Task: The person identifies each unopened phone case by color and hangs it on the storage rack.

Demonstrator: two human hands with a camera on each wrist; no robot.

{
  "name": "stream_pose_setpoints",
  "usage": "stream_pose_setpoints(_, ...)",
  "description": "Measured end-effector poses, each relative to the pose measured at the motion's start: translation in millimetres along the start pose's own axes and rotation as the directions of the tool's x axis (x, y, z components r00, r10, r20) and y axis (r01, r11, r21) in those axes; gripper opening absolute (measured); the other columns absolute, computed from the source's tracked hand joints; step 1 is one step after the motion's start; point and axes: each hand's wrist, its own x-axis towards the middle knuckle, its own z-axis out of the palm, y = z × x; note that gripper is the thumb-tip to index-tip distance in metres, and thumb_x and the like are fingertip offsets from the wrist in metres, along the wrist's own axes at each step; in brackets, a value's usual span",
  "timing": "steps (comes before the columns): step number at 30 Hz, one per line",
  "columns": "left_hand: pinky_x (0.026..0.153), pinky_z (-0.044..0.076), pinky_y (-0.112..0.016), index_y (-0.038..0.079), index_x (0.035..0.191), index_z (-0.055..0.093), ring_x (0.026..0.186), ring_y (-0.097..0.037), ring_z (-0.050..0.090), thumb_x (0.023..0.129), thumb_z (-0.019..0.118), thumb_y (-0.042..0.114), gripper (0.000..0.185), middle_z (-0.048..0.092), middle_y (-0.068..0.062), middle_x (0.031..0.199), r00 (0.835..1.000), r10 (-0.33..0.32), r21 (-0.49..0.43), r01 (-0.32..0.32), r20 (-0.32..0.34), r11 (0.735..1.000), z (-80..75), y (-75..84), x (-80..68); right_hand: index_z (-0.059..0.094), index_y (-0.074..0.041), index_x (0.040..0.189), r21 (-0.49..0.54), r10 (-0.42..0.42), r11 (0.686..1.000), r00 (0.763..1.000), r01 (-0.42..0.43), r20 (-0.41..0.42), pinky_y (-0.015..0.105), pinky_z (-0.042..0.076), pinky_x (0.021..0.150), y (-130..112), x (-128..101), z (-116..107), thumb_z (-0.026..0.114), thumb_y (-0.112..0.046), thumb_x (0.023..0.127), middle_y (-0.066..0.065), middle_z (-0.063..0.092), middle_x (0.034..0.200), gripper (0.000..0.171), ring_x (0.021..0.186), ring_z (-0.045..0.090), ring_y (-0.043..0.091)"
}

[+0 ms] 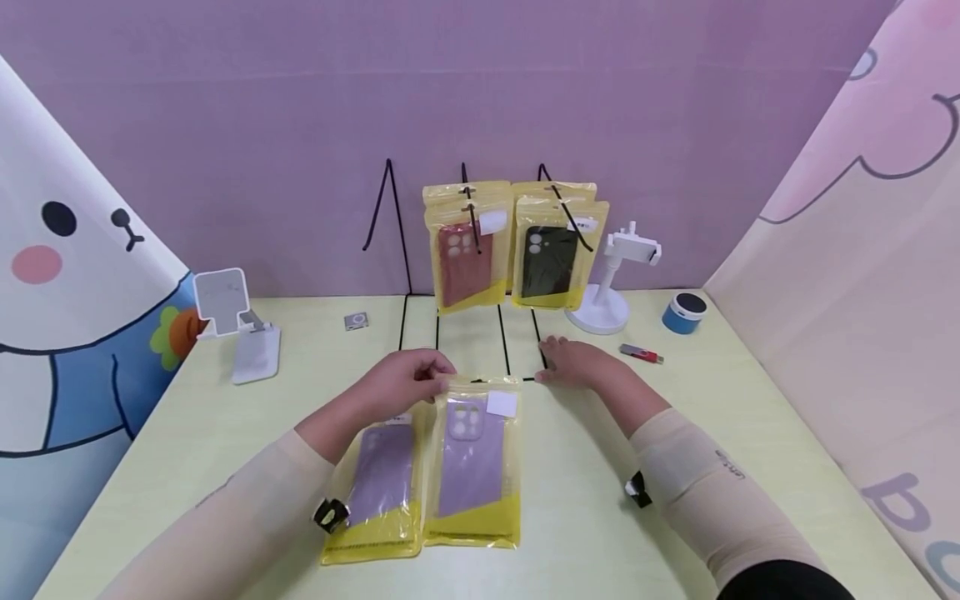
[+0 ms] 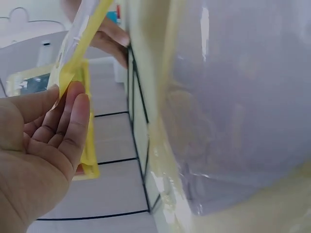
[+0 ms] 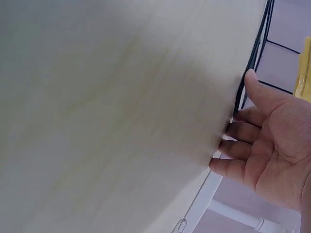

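Note:
My left hand (image 1: pixel 441 380) pinches the top edge of a yellow packet with a purple phone case (image 1: pixel 472 458), which lies flat on the table. A second purple-case packet (image 1: pixel 375 492) lies beside it, partly under my left forearm. In the left wrist view, the thumb and fingers of the left hand (image 2: pixel 68 97) hold the yellow packet edge (image 2: pixel 77 53). My right hand (image 1: pixel 553 360) rests on the table with fingers relaxed, at the front right corner of the black wire rack's base (image 1: pixel 525 377). In the right wrist view, the right hand (image 3: pixel 235 138) has its fingertips against the table by the wire (image 3: pixel 253 53).
A red-case packet (image 1: pixel 465 258) and a black-case packet (image 1: pixel 551 258) hang on the rack at the back. To the right stand a white phone holder (image 1: pixel 609 287), a blue speaker (image 1: pixel 684 312) and a red USB stick (image 1: pixel 641 354). A white folding stand (image 1: pixel 234 325) sits left.

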Motion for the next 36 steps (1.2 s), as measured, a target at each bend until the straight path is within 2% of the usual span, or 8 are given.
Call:
stream_pose_setpoints(5, 0.066, 0.053, -0.032, 0.024, 0.098, 0.071, 0.075, -0.016, 0.057, 0.094, 0.068, 0.025, 0.006, 0.063, 0.002, 0.082, 0.999, 0.033, 0.003, -0.033, -0.042, 0.999, -2.5, 7.7, -15.7, 0.023, -0.002, 0.155, 0.009, 0.012, 1.0, 1.0, -0.012, 0.004, 0.055, 0.024, 0.119, 0, 0, 1, 0.049, -0.047, 0.101, 0.024, 0.021, 0.16, 0.075, 0.148, 0.021, 0.042)
stream_pose_setpoints(9, 0.06, 0.049, -0.03, 0.026, 0.097, 0.069, 0.071, -0.017, 0.053, 0.093, 0.069, 0.029, 0.004, 0.062, 0.002, 0.081, 0.993, 0.041, -0.006, -0.042, -0.114, 0.999, -8.1, 14.8, -32.3, 0.024, -0.002, 0.155, 0.011, 0.01, 1.0, 1.0, -0.01, -0.001, 0.055, 0.025, 0.119, -2, 0, 2, 0.05, -0.047, 0.1, 0.024, 0.021, 0.16, 0.075, 0.147, 0.021, 0.042)
stream_pose_setpoints(14, 0.059, 0.049, -0.028, 0.026, 0.098, 0.069, 0.071, -0.018, 0.055, 0.094, 0.068, 0.029, 0.005, 0.065, 0.002, 0.083, 0.965, 0.054, 0.019, -0.051, -0.258, 0.999, -20.1, 27.7, -54.5, 0.023, -0.003, 0.155, 0.006, 0.019, 1.0, 1.0, -0.019, 0.002, 0.055, 0.024, 0.119, -3, 0, 1, 0.05, -0.048, 0.1, 0.022, 0.02, 0.161, 0.076, 0.148, 0.021, 0.041)
stream_pose_setpoints(17, 0.059, 0.05, -0.026, 0.023, 0.098, 0.069, 0.072, -0.017, 0.057, 0.095, 0.067, 0.025, 0.004, 0.065, 0.003, 0.086, 0.932, 0.095, 0.068, -0.075, -0.35, 0.995, -29.8, 36.0, -63.3, 0.023, -0.004, 0.156, -0.003, 0.021, 1.0, 1.0, -0.021, 0.0, 0.055, 0.024, 0.119, -2, 0, 0, 0.049, -0.049, 0.1, 0.022, 0.02, 0.161, 0.076, 0.148, 0.021, 0.041)
stream_pose_setpoints(21, 0.06, 0.05, -0.023, 0.019, 0.098, 0.07, 0.073, -0.015, 0.058, 0.095, 0.066, 0.022, 0.006, 0.067, 0.002, 0.089, 0.874, 0.143, 0.116, -0.1, -0.464, 0.988, -44.6, 47.3, -69.3, 0.022, -0.004, 0.156, 0.01, 0.028, 1.0, 1.0, -0.028, 0.005, 0.054, 0.023, 0.12, -1, -1, 0, 0.049, -0.049, 0.1, 0.022, 0.019, 0.161, 0.076, 0.148, 0.02, 0.041)
stream_pose_setpoints(29, 0.057, 0.046, -0.017, 0.017, 0.102, 0.071, 0.077, -0.014, 0.054, 0.095, 0.064, 0.036, 0.022, 0.064, 0.003, 0.094, 0.767, 0.09, 0.125, -0.013, -0.635, 0.992, -77.9, 61.1, -75.4, 0.021, -0.004, 0.156, 0.024, 0.033, 0.999, 0.999, -0.033, 0.013, 0.054, 0.022, 0.12, -2, -1, 3, 0.047, -0.048, 0.101, 0.021, 0.017, 0.162, 0.075, 0.149, 0.017, 0.04)
stream_pose_setpoints(33, 0.058, 0.045, -0.016, 0.016, 0.104, 0.071, 0.08, -0.015, 0.051, 0.094, 0.065, 0.039, 0.026, 0.062, 0.003, 0.093, 0.714, 0.078, 0.103, -0.008, -0.696, 0.995, -92.3, 61.2, -73.9, 0.022, -0.004, 0.156, 0.023, 0.033, 0.999, 0.999, -0.033, 0.007, 0.054, 0.021, 0.12, 0, -1, 3, 0.047, -0.049, 0.101, 0.02, 0.017, 0.162, 0.075, 0.149, 0.017, 0.04)
stream_pose_setpoints(36, 0.06, 0.045, -0.014, 0.015, 0.105, 0.071, 0.083, -0.015, 0.051, 0.093, 0.066, 0.041, 0.029, 0.061, 0.003, 0.093, 0.682, 0.048, 0.063, -0.004, -0.729, 0.998, -99.4, 60.9, -70.0, 0.022, -0.005, 0.156, 0.026, 0.034, 0.999, 0.999, -0.034, 0.007, 0.054, 0.021, 0.121, 1, -1, 2, 0.048, -0.049, 0.1, 0.02, 0.017, 0.162, 0.076, 0.149, 0.017, 0.039)
